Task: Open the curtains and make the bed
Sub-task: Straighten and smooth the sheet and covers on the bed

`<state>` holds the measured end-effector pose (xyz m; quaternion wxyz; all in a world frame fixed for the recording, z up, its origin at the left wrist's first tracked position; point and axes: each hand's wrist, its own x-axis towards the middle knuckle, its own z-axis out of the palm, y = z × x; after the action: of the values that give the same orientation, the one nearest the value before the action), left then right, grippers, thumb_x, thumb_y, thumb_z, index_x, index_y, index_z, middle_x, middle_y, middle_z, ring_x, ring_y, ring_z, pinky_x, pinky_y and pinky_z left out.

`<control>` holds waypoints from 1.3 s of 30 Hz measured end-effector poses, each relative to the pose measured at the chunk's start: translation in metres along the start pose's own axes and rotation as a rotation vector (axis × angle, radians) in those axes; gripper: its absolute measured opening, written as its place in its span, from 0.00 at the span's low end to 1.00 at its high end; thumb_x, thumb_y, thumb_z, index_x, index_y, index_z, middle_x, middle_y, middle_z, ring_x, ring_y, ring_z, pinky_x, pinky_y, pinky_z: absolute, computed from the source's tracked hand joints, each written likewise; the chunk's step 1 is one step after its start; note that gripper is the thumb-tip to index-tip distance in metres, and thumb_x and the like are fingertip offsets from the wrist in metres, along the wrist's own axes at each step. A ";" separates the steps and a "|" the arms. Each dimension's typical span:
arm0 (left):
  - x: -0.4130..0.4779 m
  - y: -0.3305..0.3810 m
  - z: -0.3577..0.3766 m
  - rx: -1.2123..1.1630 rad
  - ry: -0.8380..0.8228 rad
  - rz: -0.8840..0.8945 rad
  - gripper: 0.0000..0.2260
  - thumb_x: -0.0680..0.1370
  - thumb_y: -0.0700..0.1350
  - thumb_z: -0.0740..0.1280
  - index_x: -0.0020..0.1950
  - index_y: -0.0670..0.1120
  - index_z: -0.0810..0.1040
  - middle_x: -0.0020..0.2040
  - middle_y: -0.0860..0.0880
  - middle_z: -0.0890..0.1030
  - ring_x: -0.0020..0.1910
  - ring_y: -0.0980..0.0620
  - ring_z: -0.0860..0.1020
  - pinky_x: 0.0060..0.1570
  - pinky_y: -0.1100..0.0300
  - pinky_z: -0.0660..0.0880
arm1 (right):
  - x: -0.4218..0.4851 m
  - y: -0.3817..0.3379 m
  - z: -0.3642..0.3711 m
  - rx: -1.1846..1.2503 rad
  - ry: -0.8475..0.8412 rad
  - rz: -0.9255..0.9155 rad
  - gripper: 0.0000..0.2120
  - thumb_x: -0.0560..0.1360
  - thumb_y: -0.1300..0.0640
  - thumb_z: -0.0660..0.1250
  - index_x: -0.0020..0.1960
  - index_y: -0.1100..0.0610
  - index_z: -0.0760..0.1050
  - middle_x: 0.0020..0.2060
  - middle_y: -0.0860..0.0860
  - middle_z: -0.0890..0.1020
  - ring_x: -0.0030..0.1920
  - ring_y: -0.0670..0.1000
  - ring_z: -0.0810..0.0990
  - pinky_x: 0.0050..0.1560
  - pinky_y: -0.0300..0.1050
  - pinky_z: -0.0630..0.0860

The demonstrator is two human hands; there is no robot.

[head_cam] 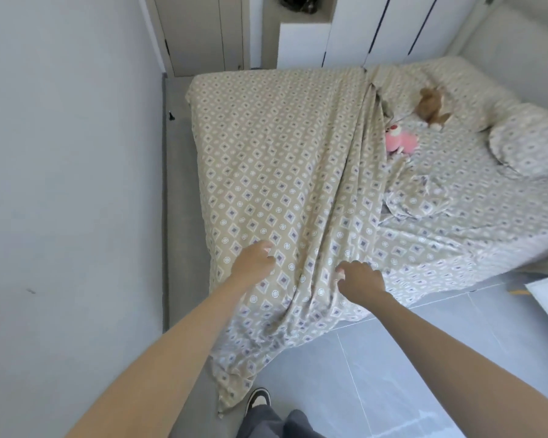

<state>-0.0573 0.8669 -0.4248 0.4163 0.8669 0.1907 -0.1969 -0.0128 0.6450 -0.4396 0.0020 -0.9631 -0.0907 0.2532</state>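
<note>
Both hands on patterned sheet

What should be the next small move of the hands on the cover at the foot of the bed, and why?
Probably the right hand should pull the bunched fold of the cover toward the right side of the bed, with the left hand steadying the flat part. The cover lies smooth only on the left half, a thick ridge runs down the middle, and one corner hangs to the floor.
</note>
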 end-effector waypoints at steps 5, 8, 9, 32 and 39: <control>0.014 0.095 0.001 -0.011 -0.011 0.139 0.21 0.78 0.42 0.58 0.72 0.49 0.68 0.67 0.48 0.72 0.60 0.48 0.75 0.57 0.54 0.74 | -0.009 0.061 -0.057 0.141 0.126 0.121 0.19 0.77 0.57 0.58 0.67 0.48 0.70 0.61 0.51 0.75 0.64 0.54 0.71 0.63 0.51 0.66; 0.023 0.146 0.016 0.014 -0.042 0.224 0.21 0.78 0.41 0.58 0.72 0.48 0.68 0.68 0.48 0.73 0.64 0.49 0.73 0.62 0.56 0.71 | -0.009 0.100 -0.083 0.212 0.172 0.179 0.20 0.76 0.58 0.58 0.67 0.48 0.70 0.61 0.51 0.76 0.64 0.54 0.71 0.63 0.51 0.68; 0.027 0.160 0.022 0.016 -0.051 0.245 0.21 0.78 0.41 0.58 0.72 0.48 0.68 0.68 0.48 0.73 0.64 0.49 0.73 0.61 0.58 0.70 | -0.007 0.112 -0.089 0.237 0.186 0.195 0.20 0.76 0.59 0.59 0.66 0.48 0.71 0.61 0.51 0.76 0.63 0.54 0.72 0.63 0.51 0.69; 0.188 0.478 0.265 -0.107 -0.074 0.128 0.20 0.77 0.39 0.57 0.70 0.47 0.70 0.68 0.46 0.73 0.65 0.44 0.73 0.60 0.52 0.71 | 0.116 0.505 -0.194 0.366 0.163 0.108 0.15 0.78 0.57 0.58 0.63 0.48 0.73 0.59 0.48 0.78 0.60 0.52 0.75 0.57 0.48 0.73; 0.274 0.539 0.322 -0.114 -0.111 0.079 0.19 0.79 0.41 0.58 0.70 0.46 0.70 0.69 0.48 0.70 0.63 0.48 0.73 0.52 0.59 0.70 | 0.196 0.587 -0.213 0.334 0.080 0.069 0.15 0.77 0.58 0.58 0.61 0.48 0.74 0.57 0.49 0.79 0.58 0.52 0.77 0.57 0.49 0.74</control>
<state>0.3830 0.3426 -0.3984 0.4826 0.8364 0.1440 -0.2166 0.3603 0.1106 -0.3786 0.1569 -0.9612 -0.0141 0.2263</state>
